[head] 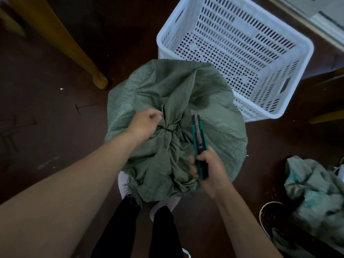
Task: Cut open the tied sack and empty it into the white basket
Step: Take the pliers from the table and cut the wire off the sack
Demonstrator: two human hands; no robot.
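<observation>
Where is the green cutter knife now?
The cutter knife is right of centre in the head view, held in the right hand, just right of the tied knot of the sack, which the left hand grips.

Sack (214, 131): dull green weave. Basket (290, 41) at one o'clock: white, perforated. Knife (198, 138): teal and black. Floor (46, 118): dark brown.

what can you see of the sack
The sack is dull green woven plastic, full and rounded, standing on the dark floor in front of the basket. Its mouth is gathered into creased folds and tied shut on top. The left hand pinches the folds beside the tie; the right hand holds a teal cutter over it.
</observation>
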